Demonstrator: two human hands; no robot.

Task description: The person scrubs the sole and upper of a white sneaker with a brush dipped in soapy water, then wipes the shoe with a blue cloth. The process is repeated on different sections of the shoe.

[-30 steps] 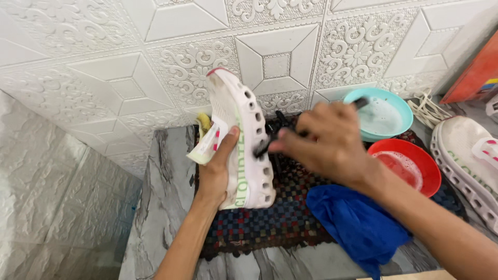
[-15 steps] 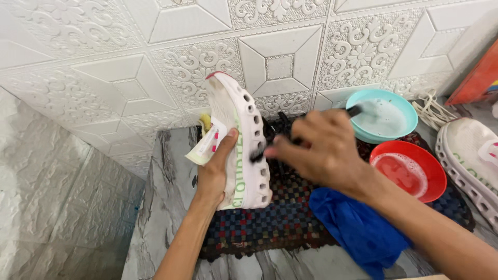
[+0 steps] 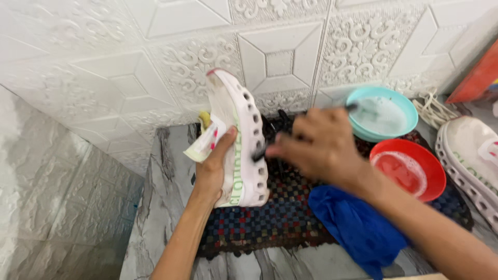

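Observation:
My left hand (image 3: 213, 171) grips a white sneaker (image 3: 244, 129) with a holed sole, held upright with its toe pointing up and its heel resting on a dark checked mat (image 3: 270, 223). My right hand (image 3: 316, 148) holds a dark-handled brush (image 3: 259, 153) whose bristled end presses against the sneaker's sole side. The brush handle sticks out past my fingers toward a teal bowl (image 3: 386, 116). The right hand is motion-blurred.
A red bowl (image 3: 410, 168) with sudsy water sits right of the mat, the teal bowl behind it. A blue cloth (image 3: 353, 228) lies on the mat's front right. A second white sneaker (image 3: 469, 161) lies at the right edge. White laces (image 3: 430, 106) rest near the embossed wall.
My right hand has shifted the brush slightly down and left along the sole. The left hand and sneaker have stayed almost in place.

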